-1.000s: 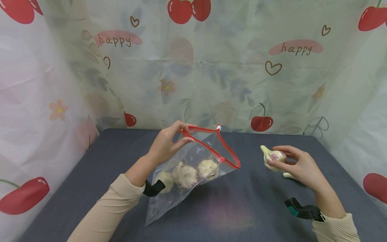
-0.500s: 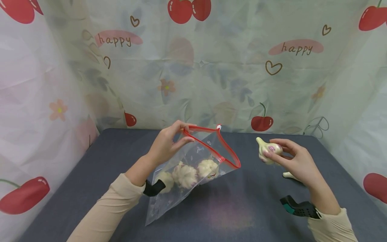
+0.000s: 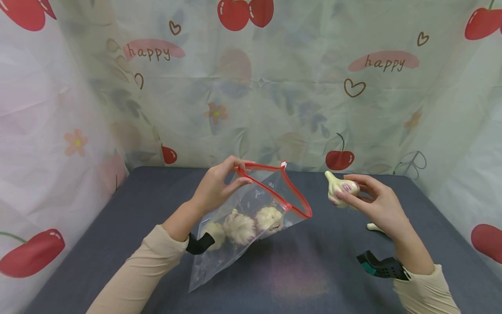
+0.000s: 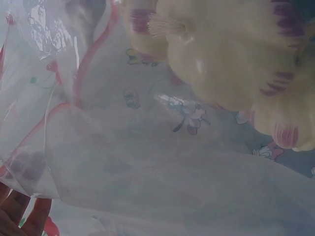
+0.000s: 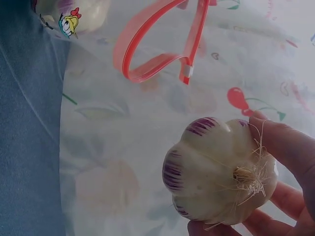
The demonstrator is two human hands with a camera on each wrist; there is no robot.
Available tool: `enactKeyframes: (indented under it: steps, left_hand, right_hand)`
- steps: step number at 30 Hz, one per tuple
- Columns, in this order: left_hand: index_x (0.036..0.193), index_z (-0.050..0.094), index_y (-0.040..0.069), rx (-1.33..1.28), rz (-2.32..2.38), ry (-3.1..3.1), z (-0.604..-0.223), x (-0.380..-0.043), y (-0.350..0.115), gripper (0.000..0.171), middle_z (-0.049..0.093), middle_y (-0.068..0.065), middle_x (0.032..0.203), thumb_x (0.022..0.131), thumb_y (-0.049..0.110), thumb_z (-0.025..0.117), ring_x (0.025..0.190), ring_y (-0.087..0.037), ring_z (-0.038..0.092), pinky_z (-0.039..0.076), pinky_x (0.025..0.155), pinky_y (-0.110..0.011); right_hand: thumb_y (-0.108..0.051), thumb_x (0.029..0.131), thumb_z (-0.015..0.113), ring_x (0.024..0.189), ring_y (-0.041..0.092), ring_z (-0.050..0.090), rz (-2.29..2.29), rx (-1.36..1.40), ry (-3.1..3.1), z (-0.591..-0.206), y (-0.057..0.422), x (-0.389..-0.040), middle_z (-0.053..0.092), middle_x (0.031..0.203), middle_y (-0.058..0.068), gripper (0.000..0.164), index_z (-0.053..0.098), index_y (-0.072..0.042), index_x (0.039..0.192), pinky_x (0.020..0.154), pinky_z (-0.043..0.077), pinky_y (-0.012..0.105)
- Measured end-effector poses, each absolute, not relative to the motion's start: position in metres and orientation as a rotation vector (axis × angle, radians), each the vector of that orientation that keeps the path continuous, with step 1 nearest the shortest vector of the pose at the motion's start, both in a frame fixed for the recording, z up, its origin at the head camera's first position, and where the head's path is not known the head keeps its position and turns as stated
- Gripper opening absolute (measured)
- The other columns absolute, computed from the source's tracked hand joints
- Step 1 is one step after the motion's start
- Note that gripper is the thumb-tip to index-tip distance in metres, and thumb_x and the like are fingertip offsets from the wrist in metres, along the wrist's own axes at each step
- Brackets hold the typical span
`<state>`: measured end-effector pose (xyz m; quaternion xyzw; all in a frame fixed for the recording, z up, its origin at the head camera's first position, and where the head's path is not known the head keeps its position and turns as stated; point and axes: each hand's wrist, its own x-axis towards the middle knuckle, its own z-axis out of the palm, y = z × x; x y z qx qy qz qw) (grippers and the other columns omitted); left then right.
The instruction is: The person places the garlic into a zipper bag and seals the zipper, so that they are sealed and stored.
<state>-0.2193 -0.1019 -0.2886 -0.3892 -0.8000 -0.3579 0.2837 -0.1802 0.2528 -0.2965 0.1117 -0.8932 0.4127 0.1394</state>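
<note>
A clear zip bag [image 3: 231, 266] with a red zip edge [image 3: 300, 196] hangs tilted, its mouth gaping toward the right. My left hand [image 3: 215, 187] pinches the bag's rim at the upper left. Several garlic bulbs [image 3: 240, 227] lie inside it. To the right of the mouth, my right hand [image 3: 374, 200] holds another garlic bulb [image 3: 340, 190] in the air, thumb on the near side, stem pointing up and left. Its roots and purple streaks show on the garlic bulb [image 5: 216, 172] in the right wrist view.
Below the right hand, a pale stem-like piece [image 3: 374, 227] lies on the dark table [image 3: 313, 270], partly hidden by the wrist. Patterned curtains [image 3: 259, 87] stand behind and at both sides. A thin cable loop [image 3: 413, 165] hangs at the back right corner.
My right hand has moved left and slightly up with the garlic bulb, closer to the bag's mouth. The left hand and bag have stayed in place.
</note>
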Motion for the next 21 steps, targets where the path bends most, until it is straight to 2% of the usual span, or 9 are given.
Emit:
enactKeyframes:
  steps: [9, 15, 21]
  left_hand:
    - [0.094, 0.050, 0.005, -1.048, -0.954, -2.138, -0.289, -0.220, -0.101, 0.030, 0.068, -0.015, 0.108, 0.082, 0.027, 0.065, 0.090, -0.024, 0.068, 0.044, 0.062, -0.028]
    - [0.093, 0.050, 0.005, -1.040, -0.952, -2.139, -0.289, -0.220, -0.100, 0.030, 0.068, -0.015, 0.108, 0.077, 0.012, 0.073, 0.091, -0.025, 0.068, 0.044, 0.062, -0.028]
    - [0.093, 0.050, 0.005, -1.038, -0.948, -2.136, -0.289, -0.219, -0.100, 0.030, 0.068, -0.015, 0.108, 0.076, 0.011, 0.074, 0.090, -0.025, 0.068, 0.042, 0.061, -0.026]
  right_hand:
    - [-0.022, 0.084, 0.070, 0.085, -0.008, 0.063, 1.289, 0.377, -2.524, -0.293, 0.244, -0.181, 0.057, 0.101, -0.012, 0.044, 0.055, -0.010, 0.124, 0.068, 0.051, 0.017]
    - [-0.018, 0.084, 0.070, 0.090, -0.008, 0.063, 1.352, 0.417, -2.484, -0.290, 0.237, -0.180, 0.056, 0.104, -0.012, 0.045, 0.054, -0.007, 0.125, 0.069, 0.052, 0.016]
    - [-0.015, 0.084, 0.071, 0.088, -0.005, 0.062, 1.368, 0.431, -2.451, -0.287, 0.231, -0.179, 0.055, 0.106, -0.012, 0.044, 0.056, -0.008, 0.124, 0.071, 0.052, 0.016]
